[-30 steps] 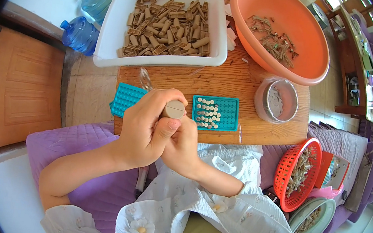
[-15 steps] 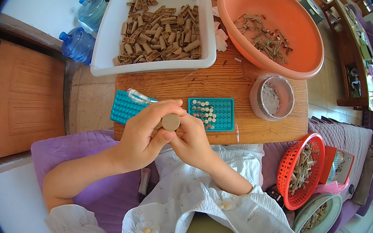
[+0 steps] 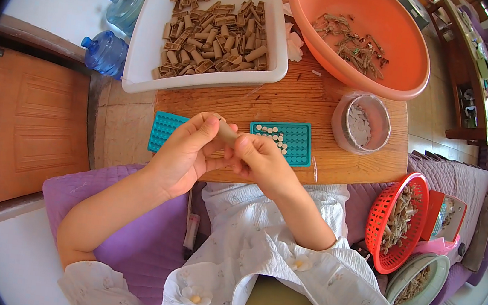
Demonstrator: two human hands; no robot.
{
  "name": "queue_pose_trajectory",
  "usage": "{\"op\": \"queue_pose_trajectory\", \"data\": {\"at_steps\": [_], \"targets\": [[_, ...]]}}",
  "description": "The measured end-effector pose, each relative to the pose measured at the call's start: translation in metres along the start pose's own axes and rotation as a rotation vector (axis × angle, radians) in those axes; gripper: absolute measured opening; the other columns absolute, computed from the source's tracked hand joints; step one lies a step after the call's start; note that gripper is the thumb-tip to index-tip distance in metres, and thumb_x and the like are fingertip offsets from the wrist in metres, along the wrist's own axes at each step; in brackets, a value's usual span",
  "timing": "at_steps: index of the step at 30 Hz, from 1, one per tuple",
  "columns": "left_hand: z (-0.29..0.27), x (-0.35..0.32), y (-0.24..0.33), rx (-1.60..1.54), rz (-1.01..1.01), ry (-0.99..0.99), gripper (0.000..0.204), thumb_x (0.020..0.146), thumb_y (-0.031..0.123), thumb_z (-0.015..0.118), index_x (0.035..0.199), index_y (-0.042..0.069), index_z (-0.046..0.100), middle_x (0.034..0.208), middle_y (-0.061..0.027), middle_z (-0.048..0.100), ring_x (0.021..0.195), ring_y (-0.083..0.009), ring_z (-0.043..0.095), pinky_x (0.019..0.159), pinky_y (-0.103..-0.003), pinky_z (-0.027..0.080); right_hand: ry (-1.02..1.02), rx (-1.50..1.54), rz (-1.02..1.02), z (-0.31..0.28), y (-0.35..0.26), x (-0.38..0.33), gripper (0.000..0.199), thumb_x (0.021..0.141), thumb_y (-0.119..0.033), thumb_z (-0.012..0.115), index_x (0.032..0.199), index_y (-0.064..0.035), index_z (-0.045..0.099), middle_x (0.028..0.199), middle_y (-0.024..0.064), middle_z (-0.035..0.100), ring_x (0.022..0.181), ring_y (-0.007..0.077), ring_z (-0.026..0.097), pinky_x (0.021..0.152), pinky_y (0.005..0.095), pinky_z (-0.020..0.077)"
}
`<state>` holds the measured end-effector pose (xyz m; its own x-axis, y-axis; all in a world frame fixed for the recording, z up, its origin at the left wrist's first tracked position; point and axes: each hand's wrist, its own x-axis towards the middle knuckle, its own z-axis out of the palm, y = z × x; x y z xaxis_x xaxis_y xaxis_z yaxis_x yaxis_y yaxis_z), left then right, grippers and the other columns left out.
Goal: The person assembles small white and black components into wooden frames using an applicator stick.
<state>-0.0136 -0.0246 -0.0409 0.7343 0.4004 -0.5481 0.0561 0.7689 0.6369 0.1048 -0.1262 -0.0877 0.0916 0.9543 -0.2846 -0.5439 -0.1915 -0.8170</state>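
Between my two hands is a small tan plastic casing with a rounded outer face (image 3: 227, 132), held just above the table's near edge. My left hand (image 3: 186, 155) pinches its left end between thumb and fingers. My right hand (image 3: 264, 164) grips the other end, thumb on top. Fingers hide much of the casing. Behind my left hand lies a teal pitted tray (image 3: 167, 127), partly covered by it. Just beyond my right hand is a second teal tray (image 3: 298, 145), with several small round white pieces (image 3: 270, 130) in its pits.
Similar tan casings fill a white tub (image 3: 135, 74). Right of it stand an orange basin (image 3: 348, 80) with small wired parts and a clear tub (image 3: 342, 133) of pale flakes. A red basket (image 3: 376, 222) and pale green basin (image 3: 437, 277) sit at my right on purple seating.
My hands have turned the casing from end-on, its round face toward me, to lying sideways. My fingers have shifted along it, and my right hand has moved slightly right.
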Motion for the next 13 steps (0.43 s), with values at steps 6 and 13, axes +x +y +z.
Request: {"op": "queue_pose_trajectory", "data": {"at_steps": [6, 13], "targets": [[-0.001, 0.003, 0.000, 0.153, -0.042, -0.050, 0.029, 0.083, 0.034, 0.054, 0.099, 0.011, 0.048, 0.095, -0.0011, 0.051, 0.081, -0.0127, 0.050, 0.077, -0.036, 0.045, -0.096, 0.220, 0.146, -0.006, -0.002, 0.001, 0.044, 0.086, -0.048, 0.041, 0.082, -0.0058, 0.051, 0.062, -0.0026, 0.043, 0.053, 0.0048, 0.035, 0.047, 0.0178, 0.0280], [0.003, -0.002, 0.001, 0.377, 0.071, -0.070, 0.034, 0.083, 0.035, 0.054, 0.105, 0.010, 0.047, 0.105, -0.0015, 0.047, 0.092, -0.0128, 0.050, 0.081, -0.038, 0.044, -0.284, 0.426, 0.159, -0.015, 0.012, 0.004, 0.042, 0.085, -0.047, 0.046, 0.091, -0.0056, 0.048, 0.072, -0.0037, 0.042, 0.058, 0.0048, 0.032, 0.051, 0.0190, 0.0292]]}}
